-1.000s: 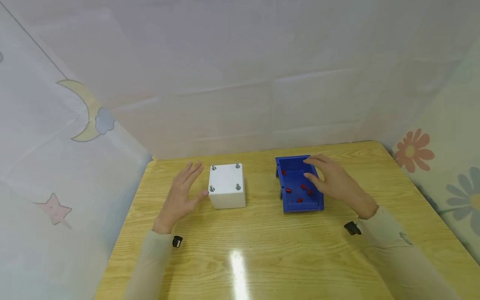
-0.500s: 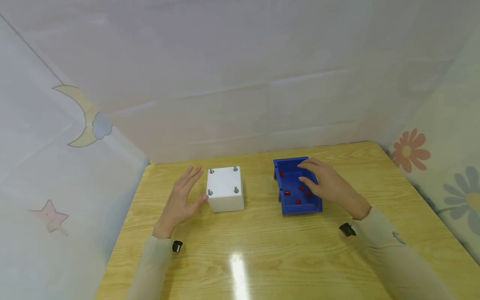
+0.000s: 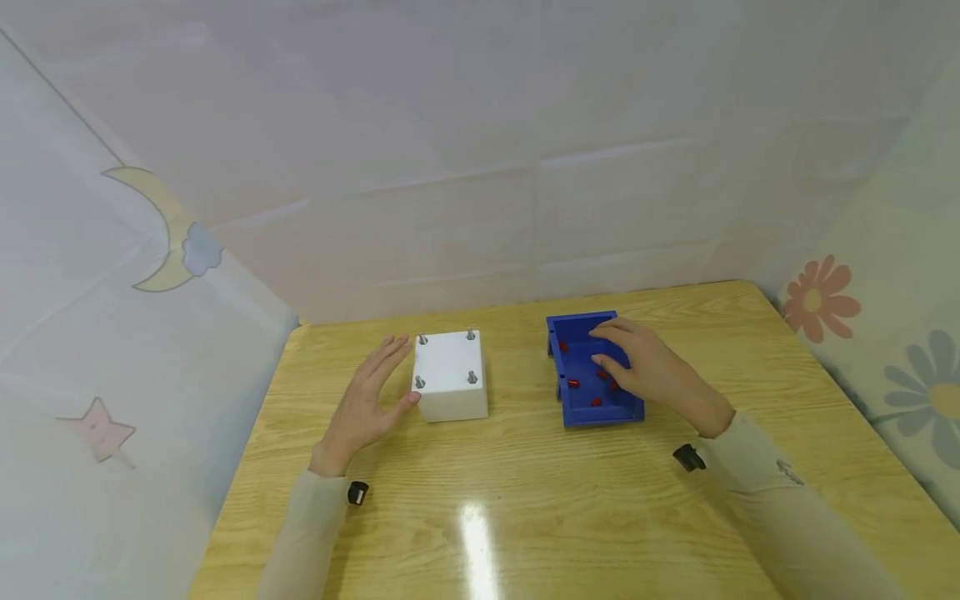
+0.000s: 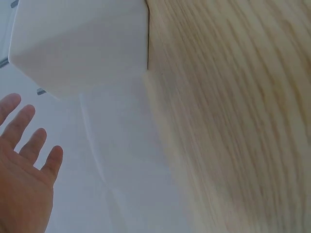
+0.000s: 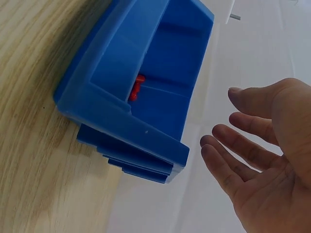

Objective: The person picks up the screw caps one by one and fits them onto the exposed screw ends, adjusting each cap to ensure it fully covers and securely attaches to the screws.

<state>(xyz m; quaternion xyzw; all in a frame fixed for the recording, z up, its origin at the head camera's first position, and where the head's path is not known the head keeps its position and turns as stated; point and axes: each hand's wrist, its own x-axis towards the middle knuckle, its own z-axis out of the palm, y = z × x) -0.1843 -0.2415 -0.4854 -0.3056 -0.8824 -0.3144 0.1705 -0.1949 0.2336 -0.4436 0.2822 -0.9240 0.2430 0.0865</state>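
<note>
A white box (image 3: pixel 447 360) stands on the table with metal bolts (image 3: pixel 472 377) sticking up at its top corners. My left hand (image 3: pixel 362 408) is at its left side, fingers extended and thumb near the front left corner. The left wrist view shows nothing in that hand (image 4: pixel 26 179). To the right is a blue bin (image 3: pixel 603 417) holding several small red cylindrical pieces (image 3: pixel 573 383). My right hand (image 3: pixel 648 362) hovers over the bin's right side, fingers loosely bent with a gap between thumb and fingertips. In the right wrist view, that hand (image 5: pixel 272 179) holds nothing.
Both things stand on a wood-grain table (image 3: pixel 525 500), towards its back edge. Behind it hangs a pale cloth (image 3: pixel 450 208). Printed side cloths (image 3: pixel 97 333) flank the table. Bare tabletop separates the box from the bin.
My right hand has moved a little to the left, farther over the blue bin. The left hand stays almost in place beside the white box. The head view has shifted slightly.
</note>
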